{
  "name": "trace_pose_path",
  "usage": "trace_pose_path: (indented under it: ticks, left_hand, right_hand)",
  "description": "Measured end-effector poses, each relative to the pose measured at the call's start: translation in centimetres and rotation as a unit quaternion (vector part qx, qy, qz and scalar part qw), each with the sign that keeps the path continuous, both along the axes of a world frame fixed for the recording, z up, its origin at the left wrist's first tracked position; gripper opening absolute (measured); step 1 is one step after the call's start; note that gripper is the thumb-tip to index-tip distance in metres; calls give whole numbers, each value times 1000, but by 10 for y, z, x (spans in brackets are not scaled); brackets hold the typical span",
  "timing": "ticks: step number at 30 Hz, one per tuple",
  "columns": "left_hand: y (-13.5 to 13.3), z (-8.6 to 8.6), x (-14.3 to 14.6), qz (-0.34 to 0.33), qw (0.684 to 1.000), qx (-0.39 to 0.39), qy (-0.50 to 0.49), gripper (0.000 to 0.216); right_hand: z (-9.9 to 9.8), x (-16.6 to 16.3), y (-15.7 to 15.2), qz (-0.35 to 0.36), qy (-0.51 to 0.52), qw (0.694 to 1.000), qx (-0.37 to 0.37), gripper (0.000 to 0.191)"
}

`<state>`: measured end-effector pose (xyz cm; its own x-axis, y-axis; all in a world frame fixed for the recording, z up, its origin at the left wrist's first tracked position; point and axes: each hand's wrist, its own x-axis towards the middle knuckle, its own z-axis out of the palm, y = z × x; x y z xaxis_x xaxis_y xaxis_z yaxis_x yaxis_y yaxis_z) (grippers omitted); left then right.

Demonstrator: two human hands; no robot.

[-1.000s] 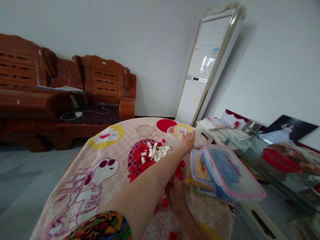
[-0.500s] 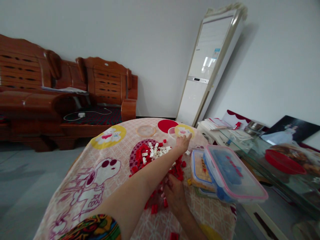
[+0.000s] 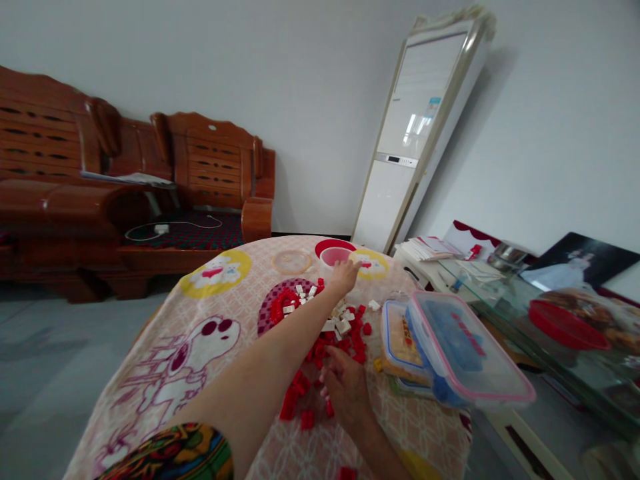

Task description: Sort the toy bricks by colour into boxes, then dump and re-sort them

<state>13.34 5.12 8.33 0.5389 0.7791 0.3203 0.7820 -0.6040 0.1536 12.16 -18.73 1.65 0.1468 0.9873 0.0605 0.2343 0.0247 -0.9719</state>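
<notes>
My left hand (image 3: pixel 345 277) reaches across the table with its fingers closed on the near rim of a small bowl (image 3: pixel 334 255), pink inside. Under my left forearm spreads a heap of small plastic building bricks, with red bricks (image 3: pixel 357 337) around white bricks (image 3: pixel 341 321); my arm hides part of it. My right hand (image 3: pixel 347 383) is at the near side of the heap, fingers curled against the red pieces. What its fingertips pinch is hidden. Several loose red bricks (image 3: pixel 295 393) lie just left of it.
Lidded plastic boxes (image 3: pixel 470 347) are stacked on the table's right side. A clear round lid (image 3: pixel 291 261) lies toward the back, left of a red round shape (image 3: pixel 327 244) behind the bowl. A glass-topped stand (image 3: pixel 500 293) adjoins on the right. A wooden sofa (image 3: pixel 210 167) stands behind.
My left hand and the bowl have shifted left and slightly back, showing the bowl's pink inside. More white bricks are uncovered right of my forearm. My right hand stays at the heap's near side.
</notes>
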Motion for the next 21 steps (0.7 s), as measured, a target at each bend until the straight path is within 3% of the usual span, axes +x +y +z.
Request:
trace_pose_path:
  ticks: [3, 6, 9, 12, 21]
  left_hand:
    - [-13, 1, 15, -109, 993, 39, -17, 58]
    - [-28, -2, 39, -239, 971, -6, 8, 49]
    - [-37, -5, 53, -211, 976, -44, 41, 32]
    - [-35, -6, 54, -177, 981, -49, 54, 23]
    - [-32, 2, 31, -134, 990, 0, 32, 28]
  right_hand:
    - [1, -1, 1, 13, -6, 1000, 6, 40]
    - [1, -3, 1, 11, -14, 1000, 11, 24]
    - [0, -3, 1, 5, -12, 1000, 18, 9]
    - [2, -3, 0, 8, -8, 1000, 26, 8]
    - [9, -5, 0, 30, -45, 998, 15, 21]
